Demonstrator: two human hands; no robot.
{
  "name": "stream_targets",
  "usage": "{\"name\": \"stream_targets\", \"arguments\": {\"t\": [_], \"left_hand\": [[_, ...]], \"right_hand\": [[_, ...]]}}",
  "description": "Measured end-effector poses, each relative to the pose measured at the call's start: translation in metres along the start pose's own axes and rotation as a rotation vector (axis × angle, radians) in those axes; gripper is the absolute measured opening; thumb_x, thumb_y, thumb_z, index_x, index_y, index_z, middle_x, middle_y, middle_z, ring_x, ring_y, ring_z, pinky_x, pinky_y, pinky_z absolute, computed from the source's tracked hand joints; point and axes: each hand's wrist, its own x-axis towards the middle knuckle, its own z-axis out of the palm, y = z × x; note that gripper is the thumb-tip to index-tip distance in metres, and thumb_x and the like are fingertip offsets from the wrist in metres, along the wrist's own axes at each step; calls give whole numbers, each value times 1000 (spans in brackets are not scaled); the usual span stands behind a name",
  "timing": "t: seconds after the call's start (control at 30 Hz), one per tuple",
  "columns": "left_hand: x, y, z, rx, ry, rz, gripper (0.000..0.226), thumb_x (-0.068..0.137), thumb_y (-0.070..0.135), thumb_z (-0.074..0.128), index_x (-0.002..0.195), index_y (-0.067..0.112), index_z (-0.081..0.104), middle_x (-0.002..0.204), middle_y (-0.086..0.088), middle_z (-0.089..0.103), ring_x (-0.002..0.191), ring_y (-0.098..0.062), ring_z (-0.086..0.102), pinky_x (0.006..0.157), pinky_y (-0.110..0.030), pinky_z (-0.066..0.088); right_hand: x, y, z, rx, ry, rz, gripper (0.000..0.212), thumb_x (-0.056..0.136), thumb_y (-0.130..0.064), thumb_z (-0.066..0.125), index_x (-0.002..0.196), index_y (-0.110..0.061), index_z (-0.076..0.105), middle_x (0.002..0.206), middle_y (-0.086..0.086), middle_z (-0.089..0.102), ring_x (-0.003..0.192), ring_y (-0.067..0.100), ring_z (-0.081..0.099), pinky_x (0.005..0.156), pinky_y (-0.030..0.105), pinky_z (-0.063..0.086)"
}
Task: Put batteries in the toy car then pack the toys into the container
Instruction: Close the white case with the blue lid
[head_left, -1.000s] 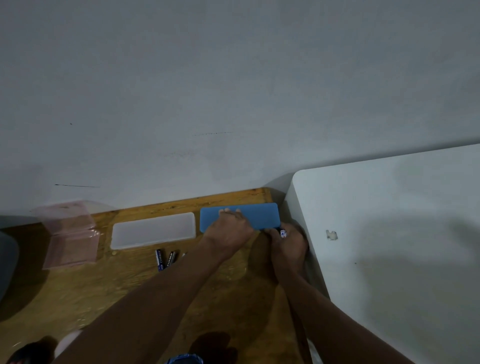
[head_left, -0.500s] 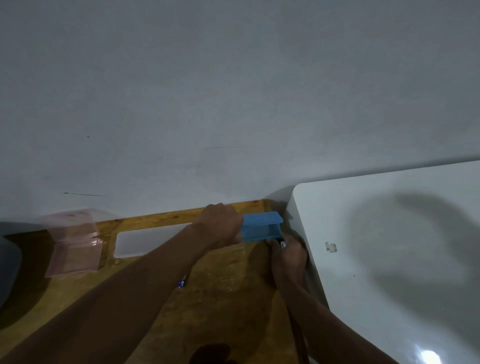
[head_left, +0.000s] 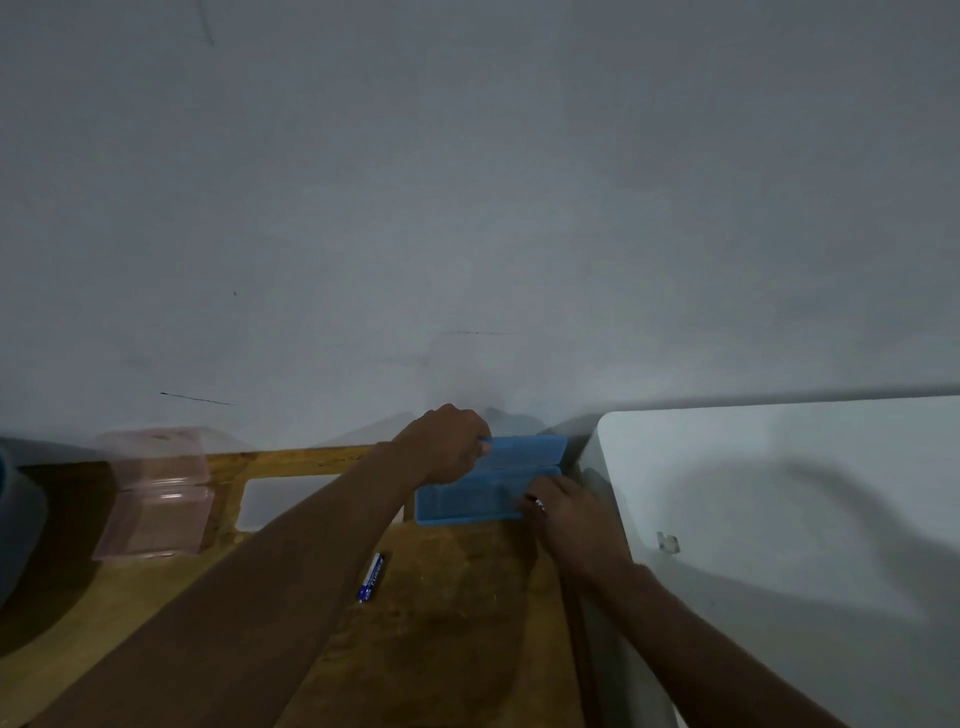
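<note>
Blue plastic hinged box (head_left: 467, 501): sits at lower centre of frame on bare wooden tabletop (head_left: 457, 597), close to the grey wall (head_left: 467, 208). Lid (head_left: 524, 452) raised, tilted back toward that wall.

Left hand (head_left: 447, 441): grasps the lid at its left end, fingers curled over the edge.

Right hand (head_left: 569, 514): lies at the base's right front corner, fingertips touching it. Something small and pale among the fingers, too blurred to identify. Cannot tell whether grasping.

Blue-and-white cylindrical battery (head_left: 371, 576): lies loose on the wood, lower left of the box, apart from both hands.

Frosted white flat case (head_left: 280, 501): just left of the box, partly behind the left forearm.

Pink transparent hinged case (head_left: 156, 506): stands open at left of frame.

White table (head_left: 779, 519): fills lower right.
</note>
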Motion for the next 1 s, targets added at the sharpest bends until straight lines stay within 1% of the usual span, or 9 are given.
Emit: {"name": "stream_targets", "arguments": {"t": [0.13, 0.27, 0.4, 0.53, 0.67, 0.73, 0.8, 0.9, 1.0], "left_hand": [[7, -4, 0, -24, -1, -7, 34, 101, 29, 50, 129, 14, 61, 131, -11, 61, 113, -28, 58, 98, -39, 47], [11, -6, 1, -15, 8, -5, 33, 101, 28, 49, 129, 15, 61, 129, -11, 62, 109, -28, 60, 93, -37, 48], [14, -8, 3, -20, 17, 15, 34, 102, 28, 48, 130, 14, 61, 131, -11, 61, 112, -28, 59, 94, -35, 46], [13, -7, 6, -3, 38, 36, 33, 101, 27, 49, 129, 14, 61, 129, -11, 62, 112, -28, 59, 93, -33, 45], [11, -7, 7, 1, 52, 48, 31, 101, 25, 51, 127, 13, 63, 126, -12, 64, 109, -28, 60, 92, -35, 48], [10, -6, 8, -7, 58, 49, 31, 101, 25, 51, 126, 12, 63, 125, -13, 64, 108, -29, 60, 90, -33, 47], [7, -5, 9, -5, 58, 49, 32, 101, 25, 50, 128, 12, 61, 126, -15, 63, 109, -30, 60, 89, -34, 46], [0, -3, 10, 41, 59, 62, 33, 102, 25, 47, 130, 13, 59, 124, -14, 63, 107, -30, 60, 88, -35, 49], [-9, -1, 16, 135, 87, 90, 29, 102, 23, 47, 125, 12, 61, 118, -13, 66, 101, -28, 62, 87, -40, 52]], "right_hand": [[29, -3, -13, -344, -56, -311, 30, 93, -24, 57, 119, -10, 52, 119, 13, 59, 104, 31, 63, 84, 43, 55], [47, -10, -11, -536, -202, -456, 46, 93, -16, 56, 135, -6, 40, 132, 18, 49, 114, 34, 54, 91, 48, 51], [56, -6, 4, -535, -155, -572, 47, 80, -16, 74, 120, -7, 52, 113, 18, 60, 94, 34, 64, 73, 47, 59], [51, -4, 7, -493, -173, -526, 41, 90, -20, 63, 127, -8, 51, 125, 16, 59, 110, 33, 60, 91, 48, 53], [35, 8, 3, -412, -1, -569, 44, 66, -29, 86, 103, -14, 67, 99, 6, 71, 85, 21, 70, 71, 35, 61], [24, 12, -3, -317, 144, -504, 37, 68, -29, 85, 97, -13, 68, 94, 6, 70, 83, 20, 69, 69, 34, 61], [18, 18, -9, -245, 262, -388, 30, 75, -22, 76, 99, -9, 65, 99, 11, 66, 87, 25, 66, 70, 36, 61], [20, 19, -20, -244, 339, -176, 53, 67, -16, 83, 114, -6, 60, 111, 18, 63, 95, 33, 64, 71, 42, 60], [24, 13, -20, -281, 296, -136, 64, 61, -13, 87, 119, -5, 60, 112, 17, 65, 98, 35, 63, 73, 46, 59]]}}
